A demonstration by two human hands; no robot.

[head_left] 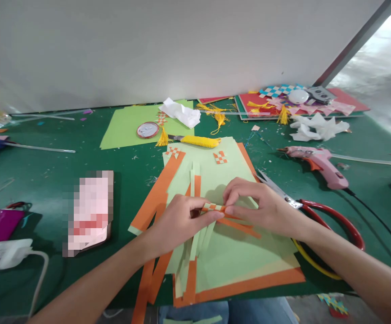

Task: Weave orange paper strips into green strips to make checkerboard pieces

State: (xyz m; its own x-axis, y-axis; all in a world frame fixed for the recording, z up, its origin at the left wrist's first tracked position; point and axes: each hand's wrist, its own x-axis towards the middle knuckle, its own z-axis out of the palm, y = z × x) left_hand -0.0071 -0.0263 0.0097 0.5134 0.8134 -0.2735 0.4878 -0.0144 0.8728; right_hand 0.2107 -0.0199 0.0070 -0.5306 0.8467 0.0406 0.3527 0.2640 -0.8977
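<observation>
Between my two hands is a small weave of orange and pale green paper strips [214, 207], held up over the paper sheets. My left hand [185, 220] pinches its left end with thumb and fingers. On the weave's right end, the thumb and fingertips of my right hand [252, 202] are closed. Loose orange strip ends [240, 226] hang below the weave. Beneath lie pale green sheets [249, 247] over orange paper, with long orange strips [159, 204] to the left. A small finished checkered square [220, 157] rests on the sheet beyond my hands.
Red-handled scissors [293, 202] lie partly under my right forearm. A pink glue gun [316, 162] is at right, its cord trailing off. A yellow cutter knife [198, 141] with its blade out lies beyond the sheets. At left are a phone [92, 211] and a white charger [6, 254].
</observation>
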